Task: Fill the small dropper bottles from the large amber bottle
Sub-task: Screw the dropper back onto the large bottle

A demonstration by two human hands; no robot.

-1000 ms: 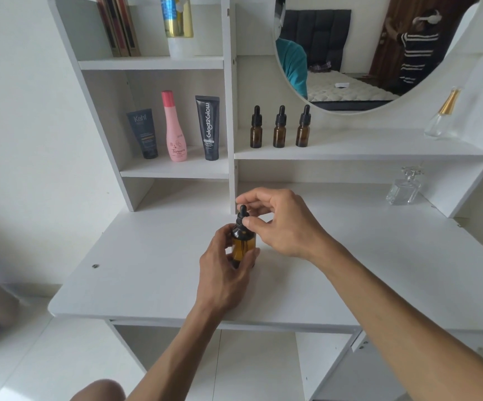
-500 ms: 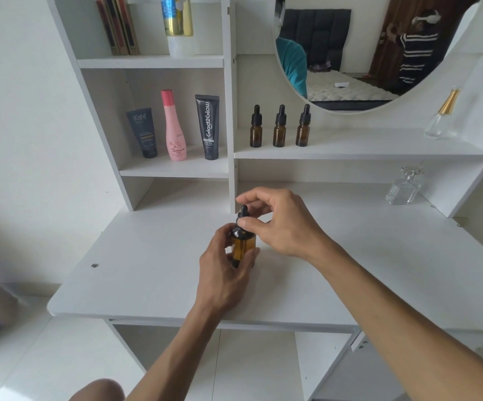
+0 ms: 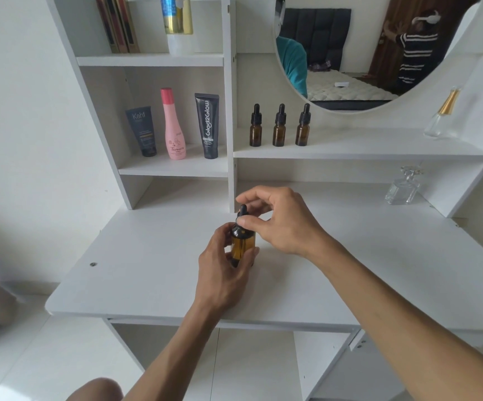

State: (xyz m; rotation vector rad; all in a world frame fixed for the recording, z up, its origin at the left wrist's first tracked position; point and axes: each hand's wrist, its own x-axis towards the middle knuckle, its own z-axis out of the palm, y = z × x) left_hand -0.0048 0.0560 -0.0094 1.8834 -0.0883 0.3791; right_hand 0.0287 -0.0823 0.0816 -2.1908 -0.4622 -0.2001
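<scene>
Left hand [image 3: 222,267] around large amber bottle [image 3: 242,246], right hand [image 3: 280,224] pinching its dropper cap [image 3: 243,219].

On my far left shelf I see a dark Kahf tube [image 3: 142,131], a pink bottle [image 3: 173,125] and a black tube [image 3: 207,125]. A clear glass bottle [image 3: 403,186] stands far right on the white tabletop [image 3: 147,270], below the round mirror [image 3: 350,53].

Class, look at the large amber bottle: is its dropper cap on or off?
On. The black dropper cap sits on the large amber bottle; the right hand pinches it.
</scene>
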